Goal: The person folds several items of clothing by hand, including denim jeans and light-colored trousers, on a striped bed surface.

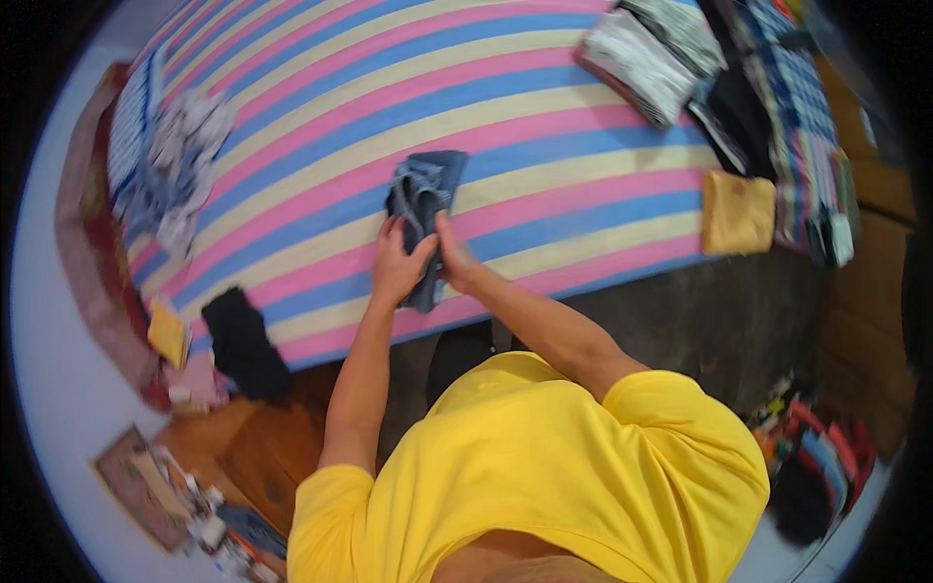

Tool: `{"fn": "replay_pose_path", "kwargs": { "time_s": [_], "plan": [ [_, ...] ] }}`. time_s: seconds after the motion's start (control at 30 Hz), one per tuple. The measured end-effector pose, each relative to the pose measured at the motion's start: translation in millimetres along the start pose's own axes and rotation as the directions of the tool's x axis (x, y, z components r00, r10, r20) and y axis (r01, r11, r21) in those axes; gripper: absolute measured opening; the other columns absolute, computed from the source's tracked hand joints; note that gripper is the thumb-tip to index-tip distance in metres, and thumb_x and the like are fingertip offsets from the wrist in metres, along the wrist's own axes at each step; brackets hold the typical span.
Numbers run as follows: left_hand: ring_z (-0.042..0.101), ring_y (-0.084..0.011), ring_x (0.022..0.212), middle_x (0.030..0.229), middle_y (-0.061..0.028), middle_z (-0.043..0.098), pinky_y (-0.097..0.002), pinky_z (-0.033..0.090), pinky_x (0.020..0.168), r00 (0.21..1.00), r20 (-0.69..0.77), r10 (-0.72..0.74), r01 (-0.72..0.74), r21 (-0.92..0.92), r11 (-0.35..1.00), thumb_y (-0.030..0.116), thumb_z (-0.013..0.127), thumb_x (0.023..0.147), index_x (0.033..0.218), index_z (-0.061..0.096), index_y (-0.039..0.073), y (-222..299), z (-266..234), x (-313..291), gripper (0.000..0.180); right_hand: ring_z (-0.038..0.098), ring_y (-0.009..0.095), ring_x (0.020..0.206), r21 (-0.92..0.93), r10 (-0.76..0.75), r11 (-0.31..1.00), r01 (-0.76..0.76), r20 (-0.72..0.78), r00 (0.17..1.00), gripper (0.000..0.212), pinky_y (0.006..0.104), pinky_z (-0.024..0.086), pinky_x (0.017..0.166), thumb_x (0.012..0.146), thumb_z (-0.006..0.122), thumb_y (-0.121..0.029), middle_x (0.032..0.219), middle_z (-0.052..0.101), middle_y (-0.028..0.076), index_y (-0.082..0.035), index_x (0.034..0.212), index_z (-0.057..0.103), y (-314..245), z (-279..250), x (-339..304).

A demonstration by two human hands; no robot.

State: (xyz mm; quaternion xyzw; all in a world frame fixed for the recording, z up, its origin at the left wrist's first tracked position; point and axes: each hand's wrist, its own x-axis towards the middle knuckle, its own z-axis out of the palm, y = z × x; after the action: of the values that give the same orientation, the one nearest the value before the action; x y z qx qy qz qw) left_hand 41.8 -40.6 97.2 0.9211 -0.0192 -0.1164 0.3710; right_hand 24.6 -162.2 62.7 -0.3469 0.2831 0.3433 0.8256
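A pair of dark blue jeans [442, 175], folded into a narrow bundle, lies on the striped bed sheet [544, 146] close to the bed's near edge. Part of the bundle's upper layer is rumpled, with lighter denim showing. My left hand [400, 262] grips its left side, thumb laid across the top and fingers at the outer edge. From the right, my right hand [455, 255] holds the opposite side, its thumb pointing up along the denim. Some of the fingertips are hidden by the fabric.
Folded grey and white clothes [641, 63] and a folded yellow cloth [739, 212] lie at the bed's right. Crumpled clothes [180, 146] rest at the far left. A black garment [243, 340] hangs over the near left corner, beside a wooden cabinet [277, 442].
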Motion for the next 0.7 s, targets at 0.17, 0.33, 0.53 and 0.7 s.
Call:
{"fn": "replay_pose_path", "kwargs": {
  "time_s": [0.17, 0.33, 0.53, 0.7],
  "plan": [
    [0.047, -0.0380, 0.107, 0.121, -0.0237, 0.044, -0.0417, 0.039, 0.089, 0.988, 0.085, -0.128, 0.124, 0.051, 0.991, 0.047, 0.064, 0.066, 0.118, 0.045, -0.003, 22.0, -1.0, 1.9, 0.075, 0.044, 0.025, 0.109, 0.123, 0.018, 0.992, -0.015, -0.021, 1.000, 0.062, 0.0494, 0.036, 0.085, 0.082, 0.035, -0.062, 0.119, 0.048, 0.007, -0.015, 0.122, 0.042, -7.5, -2.4, -10.5],
    [0.058, -0.0244, 0.093, 0.100, -0.0130, 0.059, -0.0350, 0.044, 0.080, 0.975, 0.180, -0.131, 0.179, -0.281, 0.943, 0.024, 0.071, 0.060, 0.109, 0.049, 0.004, 21.7, -3.6, -0.8, 0.057, 0.046, 0.021, 0.087, 0.165, 0.086, 0.983, -0.078, -0.042, 0.995, 0.026, 0.0490, 0.039, 0.069, 0.075, 0.051, -0.035, 0.090, 0.049, 0.004, -0.017, 0.093, 0.049, 9.5, -9.0, 13.5],
    [0.053, -0.0211, 0.094, 0.109, -0.0096, 0.051, -0.0318, 0.042, 0.082, 0.924, 0.324, -0.202, 0.353, -0.524, 0.775, 0.016, 0.064, 0.067, 0.122, 0.037, 0.004, 11.7, -1.5, 5.1, 0.063, 0.046, 0.025, 0.106, 0.067, 0.015, 0.998, -0.019, 0.058, 0.998, 0.050, 0.0541, 0.038, 0.080, 0.089, 0.038, -0.040, 0.120, 0.043, 0.006, -0.018, 0.132, 0.027, -22.0, -8.9, -24.9],
    [0.053, -0.0190, 0.094, 0.110, -0.0091, 0.052, -0.0309, 0.042, 0.083, 0.961, 0.198, -0.195, 0.263, -0.427, 0.865, 0.004, 0.059, 0.069, 0.123, 0.038, 0.003, 25.2, 3.7, 8.7, 0.058, 0.048, 0.022, 0.100, 0.009, -0.058, 0.998, 0.059, -0.080, 0.995, 0.049, 0.0505, 0.042, 0.075, 0.089, 0.038, -0.036, 0.115, 0.046, 0.005, -0.016, 0.133, 0.026, -30.0, -4.9, -26.4]
  ]
}}
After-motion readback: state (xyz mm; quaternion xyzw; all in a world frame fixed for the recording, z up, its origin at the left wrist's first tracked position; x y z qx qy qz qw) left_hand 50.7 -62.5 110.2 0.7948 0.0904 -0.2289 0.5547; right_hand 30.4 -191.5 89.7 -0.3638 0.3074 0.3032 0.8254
